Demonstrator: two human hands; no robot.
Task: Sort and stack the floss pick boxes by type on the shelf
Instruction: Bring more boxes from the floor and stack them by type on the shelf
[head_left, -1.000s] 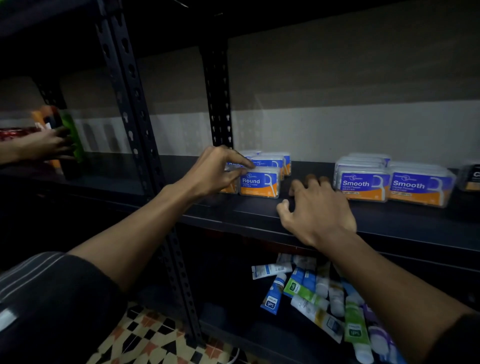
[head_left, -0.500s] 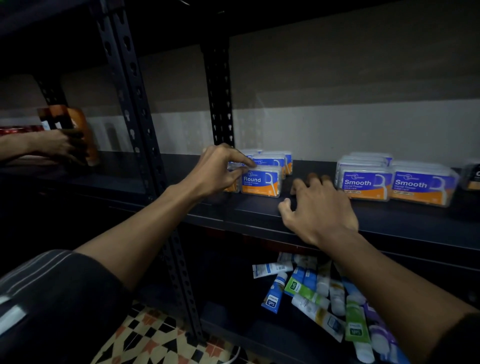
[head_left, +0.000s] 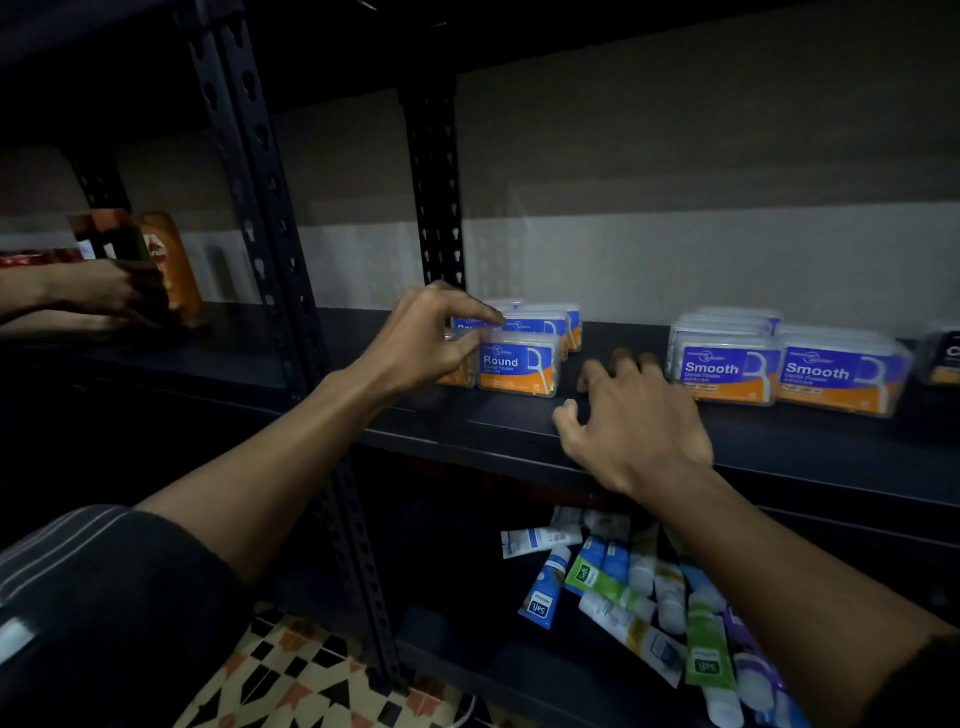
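Note:
Several clear "Round" floss pick boxes (head_left: 519, 364) with blue and orange labels stand grouped on the dark shelf (head_left: 519, 421), left of centre. My left hand (head_left: 421, 343) pinches a Round box at the left of that group between thumb and fingers; the box is mostly hidden behind the hand. Two rows of "Smooth" boxes (head_left: 727, 371) stand to the right, a second row (head_left: 836, 379) beside the first. My right hand (head_left: 631, 421) rests palm down on the shelf between the two groups, fingers spread, holding nothing.
A dark box (head_left: 943, 361) sits at the far right edge. Black perforated posts (head_left: 260, 234) divide the shelving. Another person's hand (head_left: 98, 296) holds orange packets (head_left: 171, 265) in the left bay. Toothpaste tubes (head_left: 649, 597) lie heaped on the lower shelf.
My hands have barely moved; the left hand keeps its pinch on the Round box. The other person's hand at the left has shifted the orange packets rightward.

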